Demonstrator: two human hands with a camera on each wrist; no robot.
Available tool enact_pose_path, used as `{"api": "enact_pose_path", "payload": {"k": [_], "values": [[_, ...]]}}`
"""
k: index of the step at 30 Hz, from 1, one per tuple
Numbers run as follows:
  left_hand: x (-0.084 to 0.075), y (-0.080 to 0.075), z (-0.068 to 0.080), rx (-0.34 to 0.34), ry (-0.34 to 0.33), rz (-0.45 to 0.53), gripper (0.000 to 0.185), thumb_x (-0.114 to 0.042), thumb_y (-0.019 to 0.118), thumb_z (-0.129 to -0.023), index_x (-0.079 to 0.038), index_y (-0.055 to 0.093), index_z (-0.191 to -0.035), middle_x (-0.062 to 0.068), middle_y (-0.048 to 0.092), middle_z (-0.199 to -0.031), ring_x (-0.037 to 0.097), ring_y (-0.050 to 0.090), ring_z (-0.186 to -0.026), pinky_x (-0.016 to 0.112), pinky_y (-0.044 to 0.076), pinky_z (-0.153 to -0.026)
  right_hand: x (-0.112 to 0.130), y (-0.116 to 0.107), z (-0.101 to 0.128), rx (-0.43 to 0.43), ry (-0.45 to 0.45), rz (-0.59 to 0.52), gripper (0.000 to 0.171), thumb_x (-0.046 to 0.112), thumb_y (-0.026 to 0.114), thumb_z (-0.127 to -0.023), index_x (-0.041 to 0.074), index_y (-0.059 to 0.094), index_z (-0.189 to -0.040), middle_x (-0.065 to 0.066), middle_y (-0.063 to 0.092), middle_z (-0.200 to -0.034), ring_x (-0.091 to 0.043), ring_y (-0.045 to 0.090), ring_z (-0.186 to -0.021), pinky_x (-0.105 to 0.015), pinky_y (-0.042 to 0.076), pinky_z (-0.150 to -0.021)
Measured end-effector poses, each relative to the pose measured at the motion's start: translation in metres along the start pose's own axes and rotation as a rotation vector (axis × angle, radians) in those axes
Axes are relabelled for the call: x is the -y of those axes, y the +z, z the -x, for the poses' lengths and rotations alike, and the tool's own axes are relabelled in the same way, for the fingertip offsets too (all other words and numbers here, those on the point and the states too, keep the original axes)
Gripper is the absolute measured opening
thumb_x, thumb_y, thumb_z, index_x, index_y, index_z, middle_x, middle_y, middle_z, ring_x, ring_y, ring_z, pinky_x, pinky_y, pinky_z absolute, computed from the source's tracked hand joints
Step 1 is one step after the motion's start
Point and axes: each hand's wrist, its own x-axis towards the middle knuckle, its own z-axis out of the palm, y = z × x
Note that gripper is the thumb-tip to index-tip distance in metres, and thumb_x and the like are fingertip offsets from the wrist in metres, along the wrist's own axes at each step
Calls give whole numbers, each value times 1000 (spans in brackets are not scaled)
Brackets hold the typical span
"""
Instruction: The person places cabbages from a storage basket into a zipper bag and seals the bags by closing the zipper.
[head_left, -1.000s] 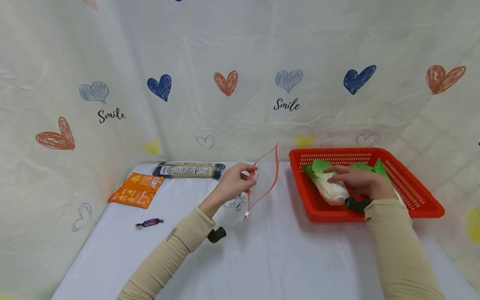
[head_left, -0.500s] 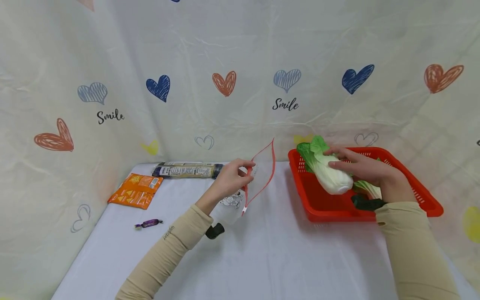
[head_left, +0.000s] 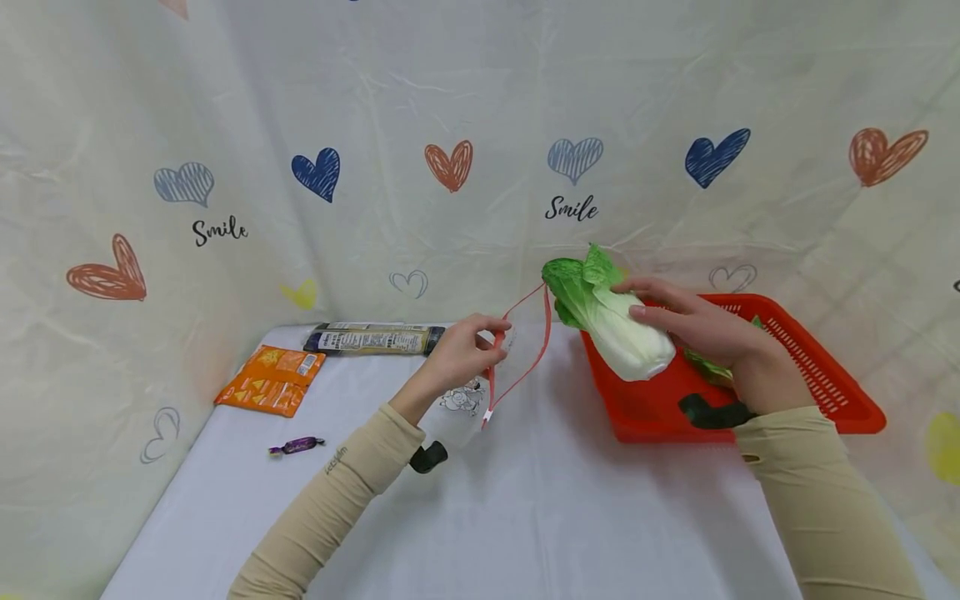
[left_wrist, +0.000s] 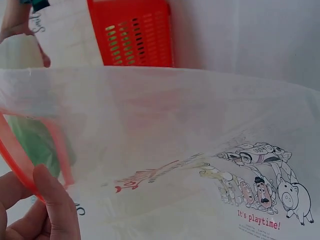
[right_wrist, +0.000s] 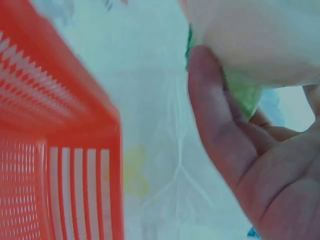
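My left hand [head_left: 471,350] pinches the red zip edge of a clear zip bag [left_wrist: 150,125], whose mouth gapes toward the right. Printed cartoon figures and the words "It's playtime!" show on the bag in the left wrist view. A napa cabbage [head_left: 618,325] with a white base and green leaves is held by my right hand [head_left: 701,333], fingers along one side. Its leafy tip overlaps the upper corner of the bag's mouth in the head view. Behind and below the cabbage stands the red basket [head_left: 630,421], where more green leaves [head_left: 708,367] lie partly hidden by my right hand.
On the left of the white table lie an orange snack packet [head_left: 272,381], a small purple wrapped candy [head_left: 297,446] and a long dark-ended package [head_left: 375,339] near the back. A hanging sheet with printed hearts closes off the back and sides.
My right hand has lifted the napa cabbage out of the red basket and carried it left to the bag's mouth. My left hand has shifted slightly left, still pinching the bag.
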Motion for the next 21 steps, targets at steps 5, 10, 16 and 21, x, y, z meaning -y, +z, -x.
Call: {"api": "enact_pose_path", "payload": {"k": [5, 10, 16, 21], "values": [[-2, -2, 1, 10, 3, 12, 40, -6, 68, -90, -10, 62, -129, 5, 59, -112, 17, 65, -79, 31, 58, -60, 4, 12, -5, 106, -125, -155, 39, 22, 44, -105, 20, 39, -144, -13, 38, -132, -23, 60, -98, -31, 55, -76], [-3, -2, 2, 19, 4, 21, 40, -5, 67, -90, -9, 62, -129, 6, 59, -113, 18, 65, -80, 31, 57, -59, -2, 22, -12, 197, -359, -267, 39, 8, 33, -106, 17, 37, -143, -10, 45, -129, -16, 60, -98, -25, 55, -75], [-1, -4, 2, 8, -3, 46, 41, -5, 66, -90, -8, 60, -131, 9, 59, -117, 29, 65, -90, 31, 57, -58, -10, 35, -17, 245, -373, -280, 40, 11, 31, -106, 18, 33, -145, -6, 46, -133, -16, 58, -105, -28, 54, -80], [2, -8, 1, -69, -58, 90, 43, -4, 66, -91, -9, 59, -133, 6, 59, -122, 25, 66, -87, 35, 59, -65, -16, 39, -15, 198, -161, -83, 36, 22, 41, -105, 20, 43, -141, -9, 43, -133, -26, 51, -111, -33, 52, -81]]}}
